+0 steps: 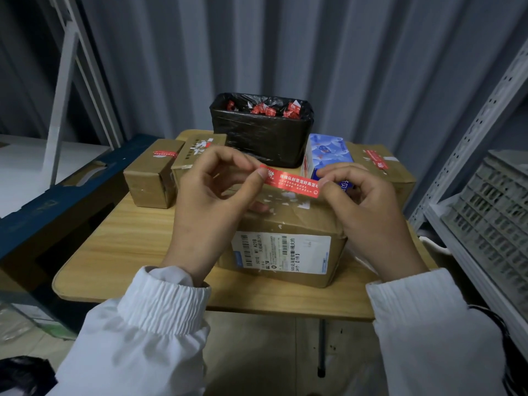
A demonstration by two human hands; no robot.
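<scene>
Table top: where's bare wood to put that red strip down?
Bare wood on the table: the left-front patch, bordered by the small box, the labelled carton and the near edge; also a narrow band in front of that carton. The back is crowded: lined bin, tissue pack, more cartons. The red strip is held over the labelled carton.

Single wide-angle view from our head, facing forward and down, close above our left hand (pixel 211 204) and right hand (pixel 371 212), the counter (pixel 120 247) filling the middle, a corrugated wall (pixel 285 47) straight ahead of us.
</scene>
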